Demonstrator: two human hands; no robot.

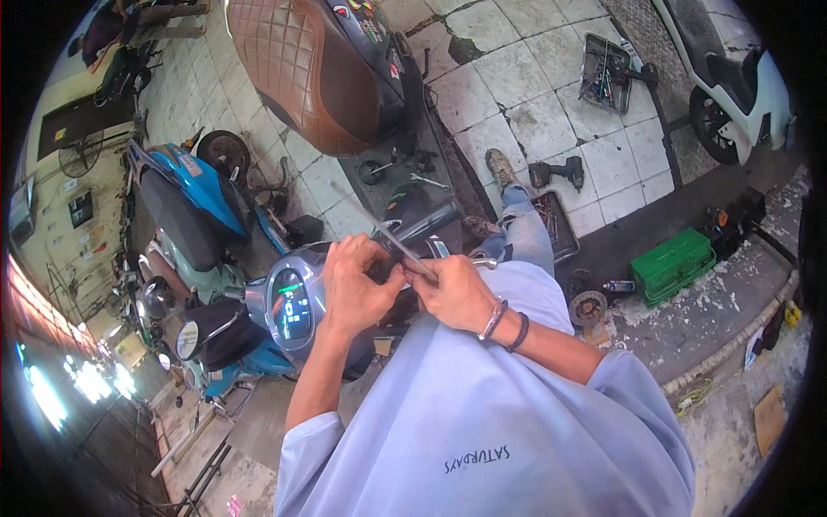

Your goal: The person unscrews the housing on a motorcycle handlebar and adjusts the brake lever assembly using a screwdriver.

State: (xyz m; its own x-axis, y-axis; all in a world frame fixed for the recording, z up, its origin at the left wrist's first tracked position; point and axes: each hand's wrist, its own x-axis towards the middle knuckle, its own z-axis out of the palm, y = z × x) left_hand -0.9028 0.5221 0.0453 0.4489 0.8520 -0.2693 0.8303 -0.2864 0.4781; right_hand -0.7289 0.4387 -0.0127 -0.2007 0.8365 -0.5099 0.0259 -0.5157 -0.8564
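Note:
My right hand (455,293) is closed on a long thin grey strip (376,222), whose far end sticks out up and to the left. What kind of strip it is, I cannot make out. Close beside it, my left hand (357,280) has its fingers curled in by the scooter's handlebar, thumb toward the right hand; whatever lies between those fingers is hidden. Just beyond both hands runs the dark handlebar grip (428,223), and a silver lever tip (485,262) shows past the right hand. The scooter's lit round display (293,303) sits left of my left wrist.
A brown quilted scooter seat (289,65) stands ahead. Blue scooter (194,185) at left, white one (749,103) at far right. On the tiled floor lie a cordless drill (558,173), a tool tray (606,76) and a wrench (429,181). A green toolbox (674,265) is at right.

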